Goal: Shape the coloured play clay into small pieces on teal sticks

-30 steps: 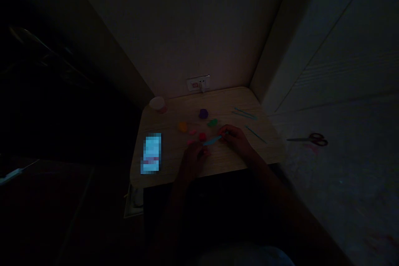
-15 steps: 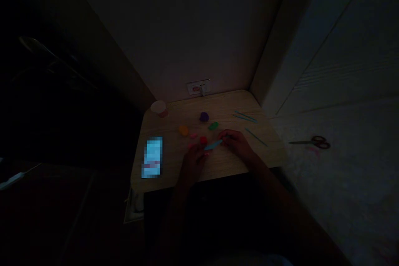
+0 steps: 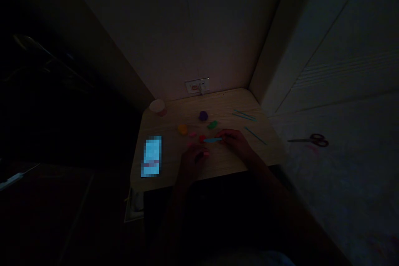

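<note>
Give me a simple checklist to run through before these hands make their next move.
1. Right hand holding the blue tool: ok.
2. Left hand firmly gripping the pink piece at its fingertips: cannot tell, too dark.
3. Blue tool's tip off the red lump: cannot tell, they overlap in view.
4. Purple lump and orange lump apart: ok.
5. Scissors on the table: not ok, they lie beyond its right side.
6. Bright lighting: not ok, dim.
</note>
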`<state>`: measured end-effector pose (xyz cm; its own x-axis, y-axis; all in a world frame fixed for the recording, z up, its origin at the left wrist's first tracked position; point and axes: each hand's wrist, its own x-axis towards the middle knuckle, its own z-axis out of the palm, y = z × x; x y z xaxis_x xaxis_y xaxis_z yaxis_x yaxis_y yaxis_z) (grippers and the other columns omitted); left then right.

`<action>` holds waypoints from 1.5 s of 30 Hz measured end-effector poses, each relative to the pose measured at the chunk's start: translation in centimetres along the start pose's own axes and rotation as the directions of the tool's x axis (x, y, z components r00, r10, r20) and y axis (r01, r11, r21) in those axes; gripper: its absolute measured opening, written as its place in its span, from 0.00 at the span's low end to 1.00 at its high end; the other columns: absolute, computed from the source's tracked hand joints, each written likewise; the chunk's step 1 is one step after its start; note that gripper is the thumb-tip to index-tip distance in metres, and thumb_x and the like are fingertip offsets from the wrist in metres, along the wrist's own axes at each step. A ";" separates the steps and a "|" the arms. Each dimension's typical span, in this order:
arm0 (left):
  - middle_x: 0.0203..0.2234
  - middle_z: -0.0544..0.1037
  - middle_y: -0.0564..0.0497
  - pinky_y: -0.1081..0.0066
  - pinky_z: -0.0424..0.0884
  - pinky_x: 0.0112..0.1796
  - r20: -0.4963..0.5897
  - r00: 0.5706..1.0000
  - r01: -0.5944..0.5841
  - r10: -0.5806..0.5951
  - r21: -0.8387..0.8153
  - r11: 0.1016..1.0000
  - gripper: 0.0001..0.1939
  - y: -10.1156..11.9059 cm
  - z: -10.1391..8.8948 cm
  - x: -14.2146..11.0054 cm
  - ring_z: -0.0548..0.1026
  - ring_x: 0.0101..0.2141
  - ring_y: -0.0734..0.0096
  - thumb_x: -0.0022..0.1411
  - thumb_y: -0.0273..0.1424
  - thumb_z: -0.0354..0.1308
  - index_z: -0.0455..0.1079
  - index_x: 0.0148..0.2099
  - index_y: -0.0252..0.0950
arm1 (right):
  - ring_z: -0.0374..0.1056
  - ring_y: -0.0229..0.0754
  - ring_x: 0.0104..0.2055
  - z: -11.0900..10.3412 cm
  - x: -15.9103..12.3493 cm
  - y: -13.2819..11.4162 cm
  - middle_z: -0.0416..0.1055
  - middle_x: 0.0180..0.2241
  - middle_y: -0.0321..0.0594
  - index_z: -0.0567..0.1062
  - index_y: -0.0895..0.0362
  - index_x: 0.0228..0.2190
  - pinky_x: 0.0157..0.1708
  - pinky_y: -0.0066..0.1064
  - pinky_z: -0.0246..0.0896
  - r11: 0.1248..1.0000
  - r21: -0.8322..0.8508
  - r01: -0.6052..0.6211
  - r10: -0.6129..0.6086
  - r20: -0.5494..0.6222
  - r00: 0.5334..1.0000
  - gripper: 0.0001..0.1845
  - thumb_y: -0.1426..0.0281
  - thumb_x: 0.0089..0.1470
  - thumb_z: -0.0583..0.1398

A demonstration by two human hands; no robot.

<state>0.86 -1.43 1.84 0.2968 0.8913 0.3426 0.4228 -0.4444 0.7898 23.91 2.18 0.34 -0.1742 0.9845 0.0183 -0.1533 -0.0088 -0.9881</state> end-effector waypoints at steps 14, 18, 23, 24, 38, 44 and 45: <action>0.29 0.80 0.52 0.72 0.73 0.32 0.007 0.981 0.194 -0.194 -0.072 0.978 0.09 0.6 0.0 -0.2 0.77 0.29 0.69 0.61 0.36 0.67 0.76 0.35 0.36 | 0.61 0.37 0.26 0.1 0.1 -0.2 0.71 0.25 0.35 0.82 0.55 0.34 0.28 0.29 0.53 0.999 -0.008 0.032 -0.032 0.015 0.999 0.12 0.60 0.52 0.66; 0.40 0.84 0.47 0.66 0.77 0.43 0.015 0.990 0.143 -0.142 -0.086 0.986 0.11 0.5 0.0 -0.1 0.81 0.39 0.65 0.70 0.35 0.57 0.79 0.44 0.37 | 0.61 0.38 0.26 0.0 0.1 -0.2 0.71 0.25 0.35 0.81 0.55 0.34 0.28 0.29 0.54 0.999 -0.035 0.037 -0.036 0.020 0.999 0.12 0.60 0.52 0.65; 0.39 0.85 0.45 0.64 0.78 0.45 0.047 0.994 0.101 -0.097 -0.102 0.990 0.14 0.0 0.0 0.0 0.82 0.39 0.63 0.73 0.33 0.53 0.79 0.48 0.37 | 0.62 0.38 0.27 0.0 0.2 0.1 0.71 0.25 0.35 0.81 0.54 0.33 0.28 0.30 0.55 0.999 -0.040 0.030 -0.029 0.007 1.000 0.11 0.60 0.51 0.65; 0.40 0.85 0.45 0.63 0.78 0.47 0.045 0.996 0.086 -0.082 -0.103 0.991 0.13 -0.1 0.1 0.0 0.82 0.40 0.63 0.72 0.32 0.53 0.80 0.47 0.38 | 0.62 0.38 0.27 0.0 0.2 0.1 0.71 0.25 0.35 0.81 0.54 0.33 0.28 0.30 0.55 0.999 -0.036 0.025 -0.025 0.008 1.000 0.11 0.60 0.51 0.65; 0.19 0.75 0.55 0.74 0.67 0.24 0.045 0.970 0.243 -0.239 -0.129 0.962 0.13 0.2 -0.1 -0.5 0.71 0.22 0.73 0.64 0.40 0.63 0.75 0.31 0.36 | 0.61 0.38 0.26 0.2 0.1 -0.3 0.70 0.25 0.35 0.80 0.54 0.33 0.28 0.30 0.54 0.999 -0.033 0.014 -0.014 0.012 1.000 0.13 0.57 0.52 0.66; 0.40 0.85 0.46 0.62 0.77 0.49 0.016 0.997 0.071 -0.070 -0.101 0.992 0.10 0.5 -0.4 0.0 0.81 0.43 0.62 0.69 0.34 0.58 0.80 0.40 0.38 | 0.61 0.39 0.27 0.2 0.1 -0.2 0.70 0.25 0.36 0.81 0.54 0.34 0.28 0.30 0.54 0.998 -0.054 0.034 -0.034 0.014 0.999 0.13 0.58 0.51 0.65; 0.40 0.85 0.46 0.61 0.77 0.50 0.022 0.998 0.053 -0.051 -0.100 0.994 0.10 0.5 -0.4 0.0 0.81 0.43 0.61 0.69 0.33 0.58 0.80 0.39 0.38 | 0.61 0.39 0.27 0.1 0.2 -0.1 0.70 0.25 0.35 0.81 0.54 0.34 0.28 0.30 0.54 0.998 -0.054 0.037 -0.037 0.013 0.999 0.13 0.58 0.51 0.65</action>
<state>0.76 -1.61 2.43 0.2934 0.9107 0.2907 0.3502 -0.3853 0.8538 23.76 2.31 0.50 -0.1811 0.9818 0.0564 -0.1071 0.0373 -0.9936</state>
